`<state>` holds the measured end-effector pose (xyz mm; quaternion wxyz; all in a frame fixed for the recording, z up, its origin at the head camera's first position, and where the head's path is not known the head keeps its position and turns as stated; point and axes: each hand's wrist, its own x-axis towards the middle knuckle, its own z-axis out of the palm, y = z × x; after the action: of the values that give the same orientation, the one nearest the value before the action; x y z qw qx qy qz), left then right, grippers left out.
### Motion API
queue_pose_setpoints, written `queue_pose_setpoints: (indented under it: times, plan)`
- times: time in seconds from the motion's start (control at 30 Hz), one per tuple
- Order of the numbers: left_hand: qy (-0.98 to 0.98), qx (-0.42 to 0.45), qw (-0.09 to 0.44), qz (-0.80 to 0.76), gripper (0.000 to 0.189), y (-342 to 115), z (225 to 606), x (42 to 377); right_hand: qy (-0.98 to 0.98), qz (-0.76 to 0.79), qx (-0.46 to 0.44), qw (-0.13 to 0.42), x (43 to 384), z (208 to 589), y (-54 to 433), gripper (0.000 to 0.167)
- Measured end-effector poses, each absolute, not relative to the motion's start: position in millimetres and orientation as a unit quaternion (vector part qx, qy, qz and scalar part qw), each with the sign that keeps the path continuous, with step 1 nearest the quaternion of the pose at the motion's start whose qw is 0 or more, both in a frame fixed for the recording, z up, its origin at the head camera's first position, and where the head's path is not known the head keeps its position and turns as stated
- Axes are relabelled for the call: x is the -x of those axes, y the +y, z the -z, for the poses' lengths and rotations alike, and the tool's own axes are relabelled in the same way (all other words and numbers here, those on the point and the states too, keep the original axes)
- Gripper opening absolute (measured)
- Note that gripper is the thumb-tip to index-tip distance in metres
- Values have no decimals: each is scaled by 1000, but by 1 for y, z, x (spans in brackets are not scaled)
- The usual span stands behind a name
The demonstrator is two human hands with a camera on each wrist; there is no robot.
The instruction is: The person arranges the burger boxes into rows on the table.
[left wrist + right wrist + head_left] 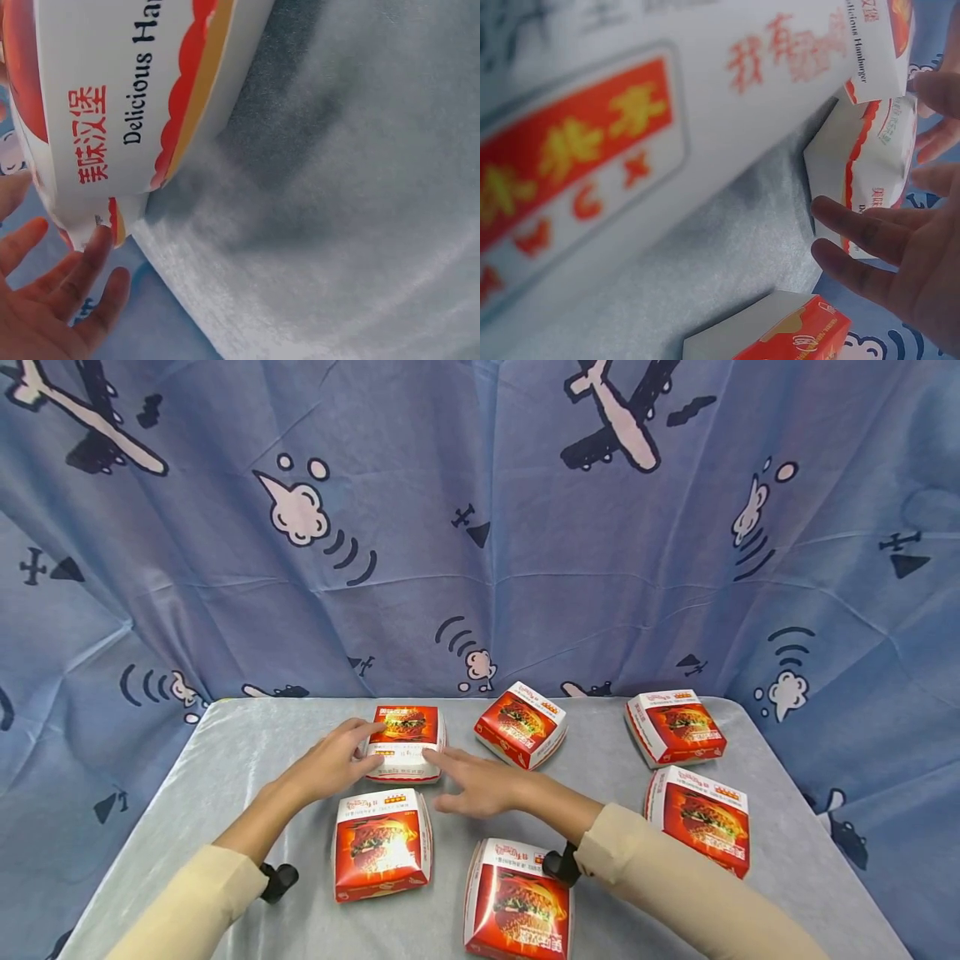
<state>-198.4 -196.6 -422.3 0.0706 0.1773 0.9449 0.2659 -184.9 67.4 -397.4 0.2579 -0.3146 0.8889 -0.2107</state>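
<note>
A red and white burger box [405, 739] sits at the back of the grey-covered table, between my two hands. My left hand [333, 767] is at its left side, fingers spread and fingertips overlapping the box's edge. From the right, my right hand [480, 783] reaches to the same box, its fingers extended and its thumb apart. In the left wrist view the left hand [64, 304] shows loosely bent, separated fingers near a box end. The right wrist view shows the right hand [907, 247] with straight fingers in front of a box [866, 154].
A second burger box [378, 843] lies just in front of the hands, and another [517, 902] under the right wrist. One more [521, 725] stands right of centre at the back. Two boxes, one farther back [677, 727] and one nearer [701, 818], are at the right. A blue patterned curtain [480, 527] hangs behind.
</note>
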Motion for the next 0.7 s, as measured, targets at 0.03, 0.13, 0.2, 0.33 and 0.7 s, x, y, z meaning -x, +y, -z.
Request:
queue_pose_setpoints:
  times: [0.03, 0.13, 0.2, 0.33, 0.7]
  plan:
    - [944, -179, 66, -268, 54, -198, 422, 197, 888, 214, 317, 256, 185, 397, 68, 74]
    - [941, -186, 50, -277, 55, -203, 422, 192, 889, 214, 319, 248, 183, 396, 69, 75]
    - [940, -188, 36, -283, 55, -205, 422, 186, 892, 209, 319, 244, 179, 394, 70, 75]
    - [933, -198, 7, -302, 52, -208, 425, 174, 893, 199, 323, 242, 170, 392, 70, 75]
    - [920, -232, -20, -315, 43, -208, 435, 155, 833, 303, 370, 280, 160, 396, 69, 74]
